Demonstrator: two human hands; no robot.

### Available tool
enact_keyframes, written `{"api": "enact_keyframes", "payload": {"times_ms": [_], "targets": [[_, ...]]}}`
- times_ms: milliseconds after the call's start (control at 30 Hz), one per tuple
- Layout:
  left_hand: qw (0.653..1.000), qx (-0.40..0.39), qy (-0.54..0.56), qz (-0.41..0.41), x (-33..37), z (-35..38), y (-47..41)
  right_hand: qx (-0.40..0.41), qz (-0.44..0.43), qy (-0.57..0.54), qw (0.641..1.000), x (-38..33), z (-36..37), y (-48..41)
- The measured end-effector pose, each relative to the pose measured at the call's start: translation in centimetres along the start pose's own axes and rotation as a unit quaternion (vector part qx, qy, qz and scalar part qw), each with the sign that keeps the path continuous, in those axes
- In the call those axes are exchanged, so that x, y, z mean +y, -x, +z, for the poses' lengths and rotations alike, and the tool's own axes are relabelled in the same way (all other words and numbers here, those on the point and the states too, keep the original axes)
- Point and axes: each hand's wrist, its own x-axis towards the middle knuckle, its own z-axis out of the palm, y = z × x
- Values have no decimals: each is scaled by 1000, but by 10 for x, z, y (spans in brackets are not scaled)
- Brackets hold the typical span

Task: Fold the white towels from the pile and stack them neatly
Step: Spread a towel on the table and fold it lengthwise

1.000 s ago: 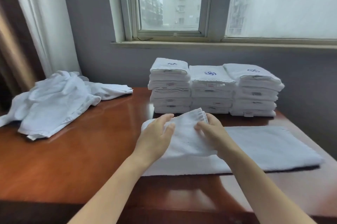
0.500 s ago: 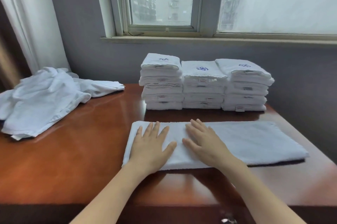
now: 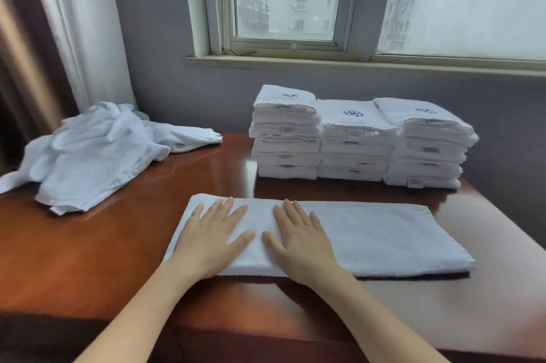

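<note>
— Where is the towel being worked on?

— The long white terry towel (image 3: 369, 235), folded into a strip, lies flat on the glossy reddish-brown wooden table (image 3: 118, 244), just in front of three stacks of folded white towels (image 3: 357, 141) under the window.

— And the hands?

— The left hand (image 3: 211, 240) and right hand (image 3: 301, 240) press palm-down on the strip's left end, fingers straight and spread, gripping nothing.

— The rest?

— A rumpled heap of unfolded white towels (image 3: 97, 153) sits far left, near the pale curtain (image 3: 85, 29).

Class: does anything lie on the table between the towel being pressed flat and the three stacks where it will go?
Nothing visible does. Only a strip of table separates the towel from the stacks; the pile lies left.
</note>
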Motion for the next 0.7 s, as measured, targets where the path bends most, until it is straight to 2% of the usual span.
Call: {"api": "enact_keyframes", "payload": {"times_ms": [200,700], "targets": [[999,9,12,-34,30,-12,-7,-14,-1,-36,999,19,-14,3],[983,-4,65,173,183,9,-49,44,184,67,980,159,-67,52]]}}
